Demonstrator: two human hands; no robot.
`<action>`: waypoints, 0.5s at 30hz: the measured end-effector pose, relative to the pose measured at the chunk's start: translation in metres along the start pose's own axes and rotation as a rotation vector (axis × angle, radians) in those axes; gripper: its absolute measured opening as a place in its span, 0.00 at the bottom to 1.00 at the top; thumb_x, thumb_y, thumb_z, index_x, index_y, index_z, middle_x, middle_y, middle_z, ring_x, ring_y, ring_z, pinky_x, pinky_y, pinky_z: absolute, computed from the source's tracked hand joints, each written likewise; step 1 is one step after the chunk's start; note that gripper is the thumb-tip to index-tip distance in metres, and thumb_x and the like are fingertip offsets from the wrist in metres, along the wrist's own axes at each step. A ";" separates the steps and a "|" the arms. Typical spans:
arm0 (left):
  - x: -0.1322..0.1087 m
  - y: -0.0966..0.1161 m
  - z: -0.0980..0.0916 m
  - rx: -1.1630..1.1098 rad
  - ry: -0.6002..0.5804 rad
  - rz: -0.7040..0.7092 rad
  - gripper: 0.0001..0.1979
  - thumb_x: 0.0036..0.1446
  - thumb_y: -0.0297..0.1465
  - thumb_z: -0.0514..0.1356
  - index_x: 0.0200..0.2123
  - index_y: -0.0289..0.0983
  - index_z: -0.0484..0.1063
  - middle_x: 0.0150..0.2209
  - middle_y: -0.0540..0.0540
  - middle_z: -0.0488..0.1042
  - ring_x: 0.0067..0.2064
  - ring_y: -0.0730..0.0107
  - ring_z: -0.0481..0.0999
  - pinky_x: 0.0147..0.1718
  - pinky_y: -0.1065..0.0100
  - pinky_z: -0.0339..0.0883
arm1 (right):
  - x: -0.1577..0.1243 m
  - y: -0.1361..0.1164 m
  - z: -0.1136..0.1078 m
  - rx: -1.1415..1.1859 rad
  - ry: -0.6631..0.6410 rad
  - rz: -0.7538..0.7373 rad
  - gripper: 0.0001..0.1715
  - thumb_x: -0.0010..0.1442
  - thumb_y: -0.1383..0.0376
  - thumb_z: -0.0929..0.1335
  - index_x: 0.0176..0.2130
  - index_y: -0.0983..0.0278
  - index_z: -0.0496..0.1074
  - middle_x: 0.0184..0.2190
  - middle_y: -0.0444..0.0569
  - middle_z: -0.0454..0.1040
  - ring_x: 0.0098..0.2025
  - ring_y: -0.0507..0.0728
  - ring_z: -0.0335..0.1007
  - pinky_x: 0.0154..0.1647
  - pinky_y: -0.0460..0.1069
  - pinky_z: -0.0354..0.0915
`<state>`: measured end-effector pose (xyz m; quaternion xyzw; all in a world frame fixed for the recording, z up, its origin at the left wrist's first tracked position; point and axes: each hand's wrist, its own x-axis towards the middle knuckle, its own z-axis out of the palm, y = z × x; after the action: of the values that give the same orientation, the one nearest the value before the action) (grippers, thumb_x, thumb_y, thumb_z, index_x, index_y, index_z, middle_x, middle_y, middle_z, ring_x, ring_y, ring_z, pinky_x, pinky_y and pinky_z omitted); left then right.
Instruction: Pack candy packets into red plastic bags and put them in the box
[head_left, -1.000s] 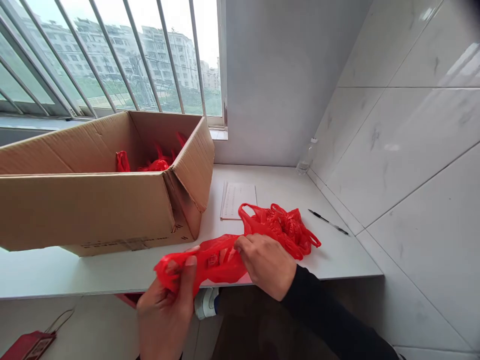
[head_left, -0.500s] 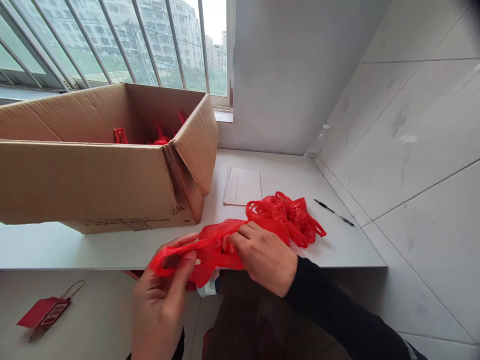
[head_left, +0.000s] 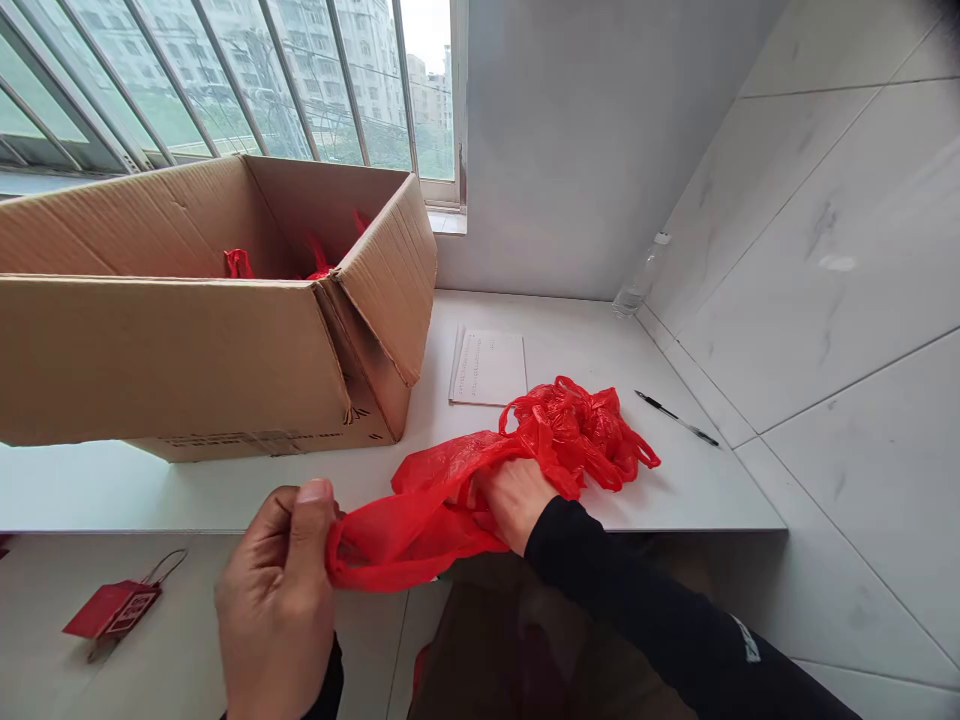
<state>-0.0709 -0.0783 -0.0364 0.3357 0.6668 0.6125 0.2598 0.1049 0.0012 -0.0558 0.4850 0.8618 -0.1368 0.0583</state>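
Observation:
A thin red plastic bag is stretched between my two hands over the front edge of the white table. My left hand is closed on one end of it, thumb pressed over the fingers. At the other end my right hand reaches into the folds of the bag, and its fingers are hidden by the red film. Just beyond the right hand lies a crumpled heap of red plastic bags on the table. The stretched bag touches or overlaps this heap.
A large open cardboard box with red things inside stands on the left of the table. Behind the heap lies a notebook. On the right are a pen and a clear bottle. A red paper bag sits lower left.
My left hand has moved left and down, drawing the bag out longer. My right hand has gone further into the bag's folds, so its fingers show less.

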 end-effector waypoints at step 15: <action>-0.002 -0.002 -0.016 0.599 -0.276 0.167 0.24 0.51 0.55 0.63 0.44 0.47 0.75 0.33 0.49 0.80 0.33 0.60 0.80 0.24 0.69 0.70 | -0.005 0.001 -0.008 -0.002 0.081 0.123 0.11 0.65 0.68 0.66 0.44 0.67 0.76 0.43 0.61 0.79 0.46 0.63 0.78 0.40 0.51 0.68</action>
<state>-0.0820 -0.0900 -0.0369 0.5303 0.7460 0.3573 0.1861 0.1087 -0.0006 -0.0471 0.5422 0.8321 -0.1124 0.0323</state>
